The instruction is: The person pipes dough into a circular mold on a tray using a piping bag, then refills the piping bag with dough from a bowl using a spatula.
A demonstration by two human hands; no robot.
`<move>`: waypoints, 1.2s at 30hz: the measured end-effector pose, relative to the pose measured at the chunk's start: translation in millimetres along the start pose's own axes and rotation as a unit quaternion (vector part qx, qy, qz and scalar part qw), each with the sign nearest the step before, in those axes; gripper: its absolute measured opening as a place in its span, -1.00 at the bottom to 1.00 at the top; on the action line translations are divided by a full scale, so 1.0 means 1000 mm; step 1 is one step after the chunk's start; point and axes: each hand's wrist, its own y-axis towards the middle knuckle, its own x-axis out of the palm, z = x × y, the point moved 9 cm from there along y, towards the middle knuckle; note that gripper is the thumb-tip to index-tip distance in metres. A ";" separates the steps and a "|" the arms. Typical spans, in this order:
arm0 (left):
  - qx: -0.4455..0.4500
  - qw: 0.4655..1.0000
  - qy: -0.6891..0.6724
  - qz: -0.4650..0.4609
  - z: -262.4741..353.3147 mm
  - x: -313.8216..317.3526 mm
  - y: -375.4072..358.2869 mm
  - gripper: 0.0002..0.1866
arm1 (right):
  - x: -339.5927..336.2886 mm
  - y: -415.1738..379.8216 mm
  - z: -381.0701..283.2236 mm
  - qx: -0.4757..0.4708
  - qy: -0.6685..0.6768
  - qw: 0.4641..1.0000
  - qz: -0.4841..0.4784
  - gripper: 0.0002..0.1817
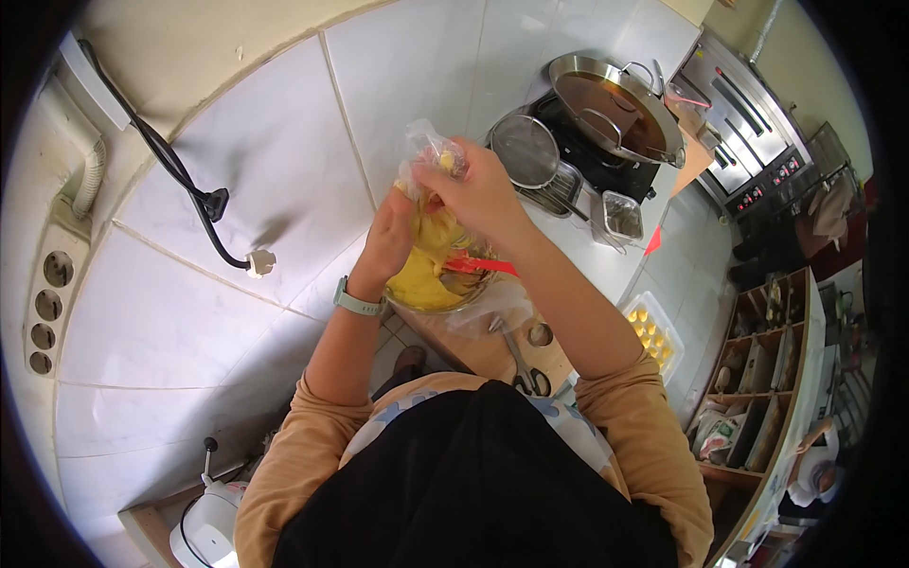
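Both hands hold a clear plastic bag [428, 142] with yellow dough or batter in it, above a bowl. My left hand [390, 232] is closed round the bag's left side. Higher up, my right hand [473, 189] grips the bag's right side with bent fingers. Beneath them the bowl holds a yellow mass [421, 282]. A red-handled spatula [488, 266] rests across the bowl, its far end partly hidden by the bowl's contents. Scissors [527, 374] lie on the wooden surface nearer my body, beside a small round metal piece [541, 334].
A wide pan of brown liquid [615, 109] sits on a black stove at the back right. Beside it are a mesh strainer [525, 151] and a metal tin [622, 218]. A tray of yellow pieces [653, 331] stands at the right. A person [814, 469] is at the far right.
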 end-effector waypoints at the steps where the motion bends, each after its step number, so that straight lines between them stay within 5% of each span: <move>1: 0.023 0.999 -0.018 -0.018 0.006 0.005 0.002 -0.78 | -0.002 0.002 0.001 -0.004 0.025 1.000 0.012 -0.62; 4: -0.058 0.986 0.145 -0.064 0.004 0.009 0.009 -0.79 | 0.001 -0.004 -0.008 0.027 0.030 0.997 -0.067 -0.44; 7: -0.097 0.993 0.068 -0.015 -0.020 -0.011 0.014 -0.81 | -0.023 -0.005 -0.025 -0.059 0.181 0.979 -0.079 -0.31; 10: -0.111 0.994 -0.016 -0.001 -0.030 -0.017 0.016 -0.83 | -0.038 -0.003 0.035 -0.063 0.070 0.994 -0.052 -0.15; 13: -0.105 0.992 0.049 -0.050 -0.018 0.006 0.018 -0.83 | 0.009 -0.027 0.062 -0.070 -0.015 0.989 -0.131 -0.04; 16: -0.085 0.994 0.073 -0.018 -0.027 0.009 0.024 -0.74 | 0.018 -0.027 0.080 -0.030 0.026 0.998 -0.054 0.11; 19: -0.206 0.971 -0.031 0.115 -0.039 -0.003 0.026 -0.62 | 0.018 -0.028 0.091 -0.101 0.027 0.995 -0.002 -0.03; 25: -0.233 0.950 -0.098 0.184 -0.043 -0.017 0.038 -0.52 | 0.018 -0.040 0.094 -0.136 -0.110 0.981 0.085 -0.35; 28: -0.317 0.943 -0.081 0.061 -0.059 -0.002 0.043 -0.50 | 0.021 -0.032 0.088 -0.160 -0.083 0.984 0.015 -0.38; 31: -0.290 0.946 0.125 -0.077 -0.054 0.031 0.043 -0.52 | 0.019 -0.023 0.124 0.139 0.107 0.984 -0.027 -0.39; 34: -0.212 0.972 0.018 0.101 -0.054 0.009 0.050 -0.52 | 0.022 -0.013 0.120 0.083 0.168 0.982 -0.037 -0.51; 36: -0.202 0.964 -0.081 0.150 -0.056 0.003 0.044 -0.53 | 0.017 -0.012 0.104 0.055 0.028 0.997 -0.046 -0.60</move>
